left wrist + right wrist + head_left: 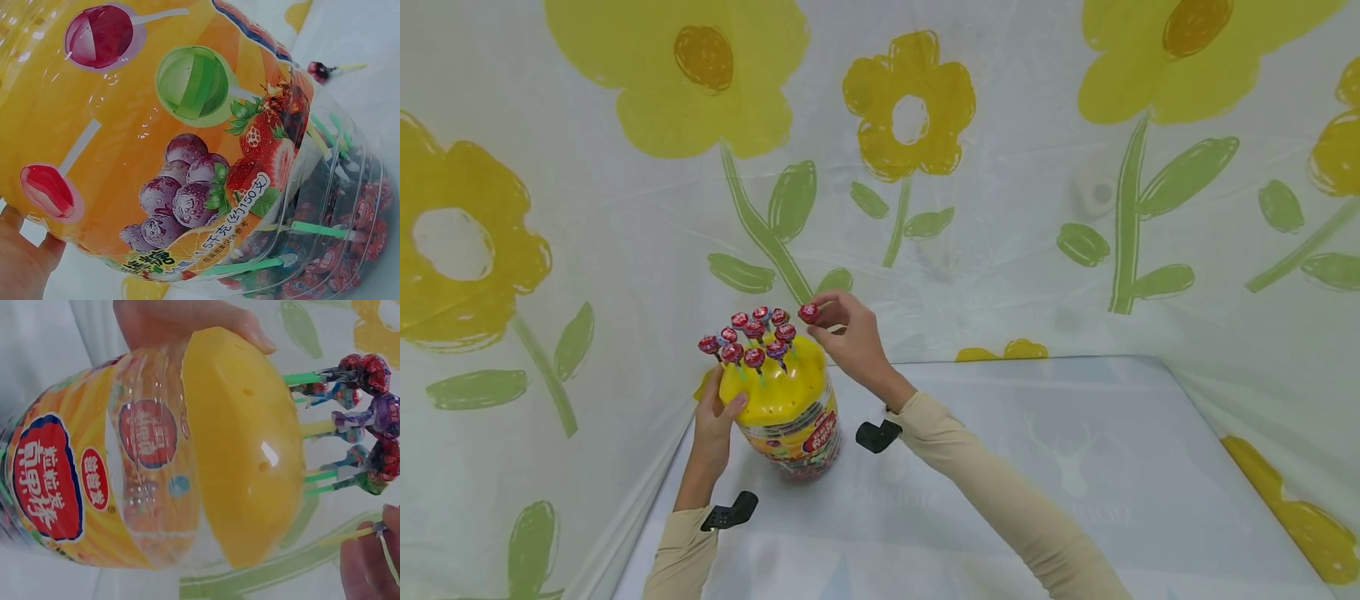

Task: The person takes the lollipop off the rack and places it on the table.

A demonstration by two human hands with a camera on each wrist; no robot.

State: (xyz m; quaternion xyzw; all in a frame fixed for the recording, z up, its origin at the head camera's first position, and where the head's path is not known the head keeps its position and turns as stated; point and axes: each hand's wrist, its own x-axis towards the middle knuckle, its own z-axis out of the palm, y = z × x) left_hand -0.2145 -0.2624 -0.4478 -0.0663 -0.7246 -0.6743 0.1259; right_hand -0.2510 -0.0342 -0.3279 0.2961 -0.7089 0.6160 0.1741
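Observation:
A clear plastic jar (820,429) of wrapped lollipops stands on the table, its printed label orange and yellow. Several red and purple wrapped lollipops (755,358) stick up by their sticks from holes in its domed yellow lid (797,379). My left hand (713,429) grips the jar at the lid's left side, thumb on the lid. Between thumb and fingers, my right hand (856,343) pinches another red lollipop (808,313) just above the lid's right edge. The right wrist view shows its yellow stick (347,536) pointing toward the lid.
Beyond the jar in the left wrist view, a single lollipop (320,72) lies on the white table. The covered tabletop (1022,475) stretches right of the jar. A flower-print curtain (1000,250) hangs close behind and along the sides.

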